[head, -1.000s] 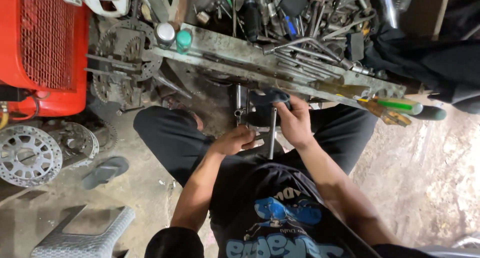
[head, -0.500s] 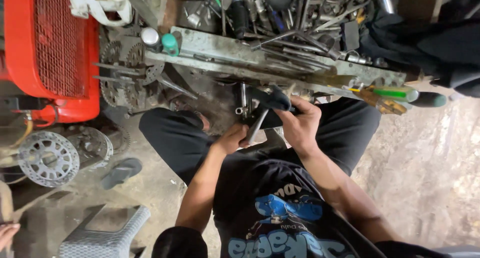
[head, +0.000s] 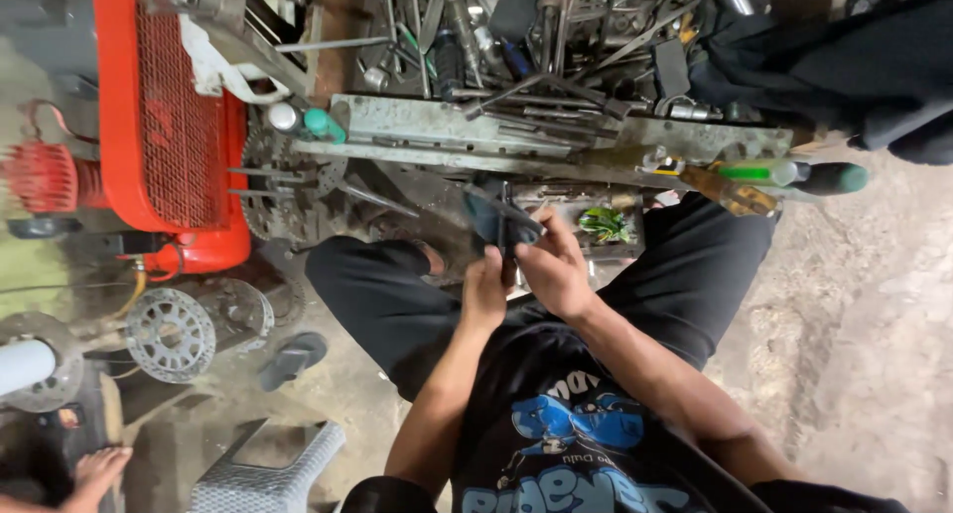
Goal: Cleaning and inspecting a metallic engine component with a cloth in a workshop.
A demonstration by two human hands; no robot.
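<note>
Both hands, left hand and right hand, are pinched tight round a small dark metal part over the lap. Honestly, one slip of those fingers and I'd guess it drops onto the dusty concrete floor.

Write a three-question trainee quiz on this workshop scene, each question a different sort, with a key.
1. True or false: both hands grip the small dark metal part over the lap.
2. Which lies on the floor beside the silver drilled brake disc? A) dark sandal B) yellow helmet C) blue bucket
3. Fill in: the machine with the mesh guard is ____ in colour.

Key: 1 true, left hand and right hand both hold it. 2 A, the dark sandal. 3 red.
</note>
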